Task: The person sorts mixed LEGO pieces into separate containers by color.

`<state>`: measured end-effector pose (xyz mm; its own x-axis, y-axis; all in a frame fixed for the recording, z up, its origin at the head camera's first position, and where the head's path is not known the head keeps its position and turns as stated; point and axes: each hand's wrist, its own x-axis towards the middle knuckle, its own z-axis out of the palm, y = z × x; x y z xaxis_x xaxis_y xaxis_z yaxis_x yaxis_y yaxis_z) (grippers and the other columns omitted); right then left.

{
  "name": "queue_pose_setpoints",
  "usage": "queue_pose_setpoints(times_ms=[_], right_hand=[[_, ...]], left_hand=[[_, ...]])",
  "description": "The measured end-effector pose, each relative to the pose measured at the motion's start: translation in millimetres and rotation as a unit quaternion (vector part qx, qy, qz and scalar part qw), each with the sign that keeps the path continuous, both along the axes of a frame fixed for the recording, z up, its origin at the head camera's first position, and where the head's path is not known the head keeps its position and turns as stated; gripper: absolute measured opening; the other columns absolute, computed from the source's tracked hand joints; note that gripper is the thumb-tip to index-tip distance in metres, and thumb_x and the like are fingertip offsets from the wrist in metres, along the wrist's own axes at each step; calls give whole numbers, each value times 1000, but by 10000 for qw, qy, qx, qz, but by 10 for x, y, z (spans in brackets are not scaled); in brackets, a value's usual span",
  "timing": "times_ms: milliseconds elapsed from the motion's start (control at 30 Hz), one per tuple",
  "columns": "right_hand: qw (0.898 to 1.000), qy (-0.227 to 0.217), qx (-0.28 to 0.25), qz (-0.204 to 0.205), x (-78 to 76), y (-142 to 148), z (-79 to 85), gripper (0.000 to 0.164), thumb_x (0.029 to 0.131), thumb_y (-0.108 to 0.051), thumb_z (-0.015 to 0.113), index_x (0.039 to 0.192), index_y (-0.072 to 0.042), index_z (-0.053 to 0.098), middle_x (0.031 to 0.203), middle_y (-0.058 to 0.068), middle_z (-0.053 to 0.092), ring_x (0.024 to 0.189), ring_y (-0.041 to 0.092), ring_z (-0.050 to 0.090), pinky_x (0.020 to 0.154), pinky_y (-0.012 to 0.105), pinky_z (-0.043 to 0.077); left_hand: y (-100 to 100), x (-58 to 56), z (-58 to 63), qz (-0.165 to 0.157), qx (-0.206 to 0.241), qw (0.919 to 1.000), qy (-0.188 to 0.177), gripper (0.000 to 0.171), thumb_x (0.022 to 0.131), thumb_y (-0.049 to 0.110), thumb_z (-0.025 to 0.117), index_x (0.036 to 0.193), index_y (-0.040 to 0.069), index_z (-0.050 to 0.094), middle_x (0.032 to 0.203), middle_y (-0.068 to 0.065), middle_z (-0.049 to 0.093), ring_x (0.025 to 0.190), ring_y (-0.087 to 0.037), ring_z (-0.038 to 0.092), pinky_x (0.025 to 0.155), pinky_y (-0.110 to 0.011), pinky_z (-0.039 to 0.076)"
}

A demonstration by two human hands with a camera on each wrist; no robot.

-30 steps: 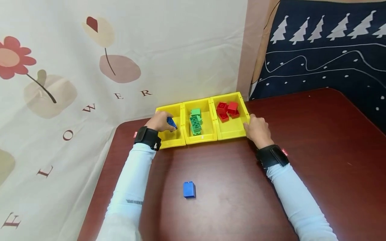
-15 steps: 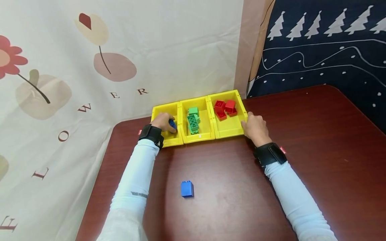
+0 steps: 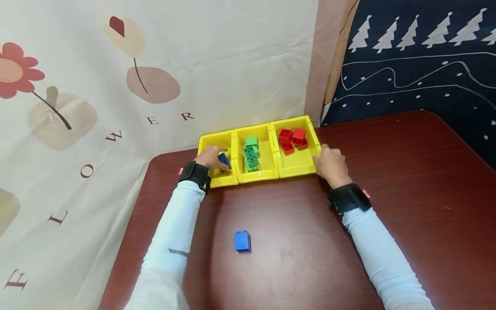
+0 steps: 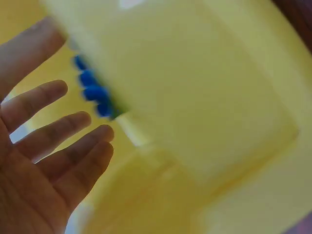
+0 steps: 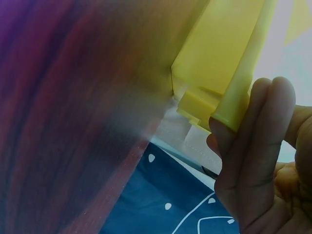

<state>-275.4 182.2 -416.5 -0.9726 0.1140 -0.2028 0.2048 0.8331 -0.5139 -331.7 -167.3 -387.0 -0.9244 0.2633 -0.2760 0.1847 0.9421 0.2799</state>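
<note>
My left hand (image 3: 209, 157) reaches into the left yellow bin (image 3: 215, 139), thumb and fingers spread. A dark blue toy brick (image 3: 224, 159) lies in that bin beside the fingers. In the left wrist view, the studs of this brick (image 4: 92, 90) show past a bin wall, apart from the straight fingertips; its lower part is hidden. At the other end of the row, my right hand (image 3: 332, 166) pinches the outer wall of the right yellow bin (image 3: 298, 172). The right wrist view has its fingers (image 5: 263, 122) against the outside of the wall.
Several green bricks (image 3: 251, 156) lie in the middle yellow bin (image 3: 263, 172), and several red bricks (image 3: 292, 140) in the right one. Another blue brick (image 3: 242, 241) stands on the brown table (image 3: 286, 249) nearer the body. A printed cloth (image 3: 240, 64) hangs behind the bins.
My left hand has lowered the blue brick into the left bin and let go, its fingers spreading away. The right hand stays on the right bin. The head view shifted slightly.
</note>
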Motion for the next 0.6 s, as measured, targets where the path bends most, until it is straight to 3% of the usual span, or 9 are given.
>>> queue_pose_setpoints(times_ms=[67,167,267,367,467,600], right_hand=[[10000,23,0,21,2,-8,4,56,103,-27,49,143,8,34,124,32,49,99,42,54,90,55,51],[10000,25,-18,61,0,-16,4,56,103,-27,49,142,9,34,122,32,50,98,42,54,90,54,51],[10000,-14,-23,93,-5,-22,2,56,102,-27,49,143,9,33,123,32,49,99,42,54,91,54,51],[10000,10,23,87,-3,-16,8,57,102,-27,48,143,10,33,122,33,49,99,43,53,91,55,51],[9999,53,50,74,-1,-7,13,57,102,-27,48,143,10,33,121,33,49,98,44,53,90,55,51],[9999,5,-2,109,-4,-12,11,57,102,-28,48,143,10,33,120,33,48,97,44,52,88,55,51]], left_hand=[[-18,80,109,-111,198,9996,152,67,87,22,76,144,2,48,147,-20,48,133,-36,47,109,-46,41],[-54,299,332,-187,508,9971,537,60,92,24,69,143,2,48,149,-20,46,140,-38,38,115,-52,31],[-109,630,550,-82,749,9920,1014,58,94,27,67,143,4,48,151,-20,43,142,-39,34,115,-55,30],[-143,995,682,-84,891,9840,1539,59,92,28,69,142,5,50,150,-20,44,141,-39,37,111,-54,36],[-151,1335,695,-339,1053,9749,1933,59,89,27,73,139,3,54,145,-20,50,136,-37,45,107,-50,42],[-143,1726,550,-616,1315,9680,2048,58,85,27,77,134,4,58,137,-18,58,128,-33,55,102,-46,47]])
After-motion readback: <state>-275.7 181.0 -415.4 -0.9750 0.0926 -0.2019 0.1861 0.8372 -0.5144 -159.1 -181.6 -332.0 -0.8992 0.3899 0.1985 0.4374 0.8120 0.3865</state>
